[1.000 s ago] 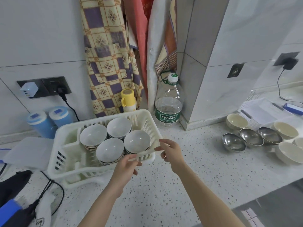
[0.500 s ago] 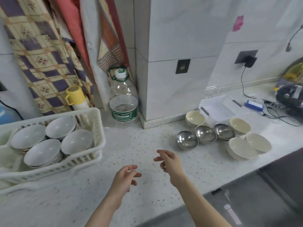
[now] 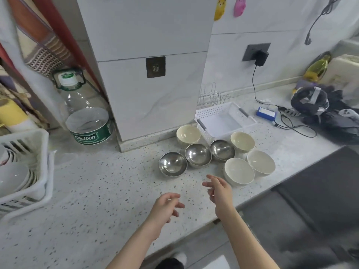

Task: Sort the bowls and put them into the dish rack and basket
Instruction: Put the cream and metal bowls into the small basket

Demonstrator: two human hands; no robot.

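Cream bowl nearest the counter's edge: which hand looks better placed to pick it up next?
Probably the right hand. It is open, holds nothing, and hovers just beside the nearest cream bowl. The left hand, also open, is lower and farther from it, nearer the steel bowl.

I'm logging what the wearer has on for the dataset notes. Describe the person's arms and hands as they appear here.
Both forearms are bare right down to the bottom edge of the picture: no sleeves or cuffs show. The left hand and the right hand wear no gloves, and no rings, watch, bracelets or markings are visible on either. The nails look short and unpainted, though the picture is slightly blurred.
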